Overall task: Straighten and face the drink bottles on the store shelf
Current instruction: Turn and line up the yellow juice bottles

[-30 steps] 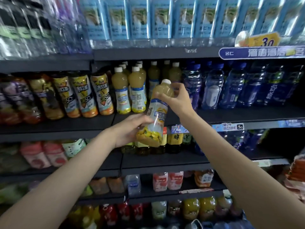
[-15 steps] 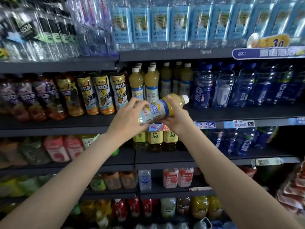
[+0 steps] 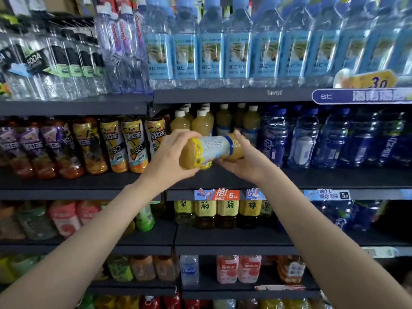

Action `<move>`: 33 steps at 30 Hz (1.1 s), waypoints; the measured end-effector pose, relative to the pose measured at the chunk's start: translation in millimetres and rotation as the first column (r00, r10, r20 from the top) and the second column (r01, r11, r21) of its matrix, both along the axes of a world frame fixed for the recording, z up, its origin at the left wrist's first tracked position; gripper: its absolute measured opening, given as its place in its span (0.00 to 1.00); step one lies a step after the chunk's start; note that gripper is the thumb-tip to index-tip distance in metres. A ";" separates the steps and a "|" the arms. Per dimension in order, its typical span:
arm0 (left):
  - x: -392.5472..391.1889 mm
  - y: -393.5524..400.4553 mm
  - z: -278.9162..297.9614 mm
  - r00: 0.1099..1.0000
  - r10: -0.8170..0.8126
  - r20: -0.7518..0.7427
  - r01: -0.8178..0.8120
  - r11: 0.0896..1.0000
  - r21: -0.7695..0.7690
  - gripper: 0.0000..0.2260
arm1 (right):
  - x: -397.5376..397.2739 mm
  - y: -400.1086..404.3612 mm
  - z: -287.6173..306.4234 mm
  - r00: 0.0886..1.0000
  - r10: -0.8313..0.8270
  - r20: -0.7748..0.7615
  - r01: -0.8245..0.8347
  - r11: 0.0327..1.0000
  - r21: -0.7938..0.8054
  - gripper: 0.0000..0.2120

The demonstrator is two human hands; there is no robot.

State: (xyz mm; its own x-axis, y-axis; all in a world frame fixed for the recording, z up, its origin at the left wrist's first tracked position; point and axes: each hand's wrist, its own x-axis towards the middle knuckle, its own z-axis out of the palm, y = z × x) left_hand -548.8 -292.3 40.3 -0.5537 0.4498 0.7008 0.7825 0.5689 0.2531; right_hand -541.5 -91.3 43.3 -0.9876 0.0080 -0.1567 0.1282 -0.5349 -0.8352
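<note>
Nearest the camera, two bare forearms reach up and meet in front of the middle shelf (image 3: 223, 179). The left hand (image 3: 171, 157) wraps its fingers around the base end of a yellow juice bottle (image 3: 211, 150), and the right hand (image 3: 247, 159) cups the neck end from below, fingers curled around it. The bottle lies nearly on its side in the air, base toward the camera and cap end hidden behind the right hand, its pale back label facing up. Just behind it stand the matching white-capped juice bottles (image 3: 201, 123), upright in rows, with iced tea bottles (image 3: 133, 143) to the left and blue water bottles (image 3: 301, 139) to the right. To do this step well, I judge the bottle should be tipped upright with the cap up, turned until its front label faces out, then set down at the front of its own row, level with its neighbours and without knocking them.
</note>
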 end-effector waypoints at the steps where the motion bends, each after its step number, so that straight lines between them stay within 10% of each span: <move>1: -1.0 1.9 0.1 0.998 -0.007 -0.057 0.002 0.997 -0.073 0.31 | -0.8 0.8 -3.5 1.000 -0.009 0.020 0.010 0.999 -0.042 0.11; 5: -9.8 10.4 -6.3 0.974 -0.018 0.228 -0.003 0.996 0.092 0.31 | -11.4 8.2 -8.3 0.993 -0.117 -0.018 0.114 0.986 -0.121 0.27; 10: -16.6 8.6 -9.7 0.506 -0.481 0.716 -0.083 0.799 0.595 0.18 | -19.4 21.8 -1.2 0.958 -0.080 -0.276 0.102 0.992 0.068 0.28; 15: -17.0 10.0 -15.1 0.977 0.012 0.212 -0.055 0.978 0.199 0.30 | -21.7 19.2 -6.8 0.971 -0.008 -0.240 0.001 1.000 -0.030 0.24; 20: -24.2 0.2 -24.8 0.965 0.080 -0.250 -0.109 0.988 -0.107 0.36 | -19.7 17.5 -13.8 0.993 0.029 -0.116 -0.034 0.998 -0.047 0.17; 33: -38.3 -5.1 -33.4 0.968 0.050 0.247 -0.066 0.996 0.056 0.33 | -29.2 20.2 -15.8 0.919 0.048 -0.390 -0.012 0.995 0.094 0.24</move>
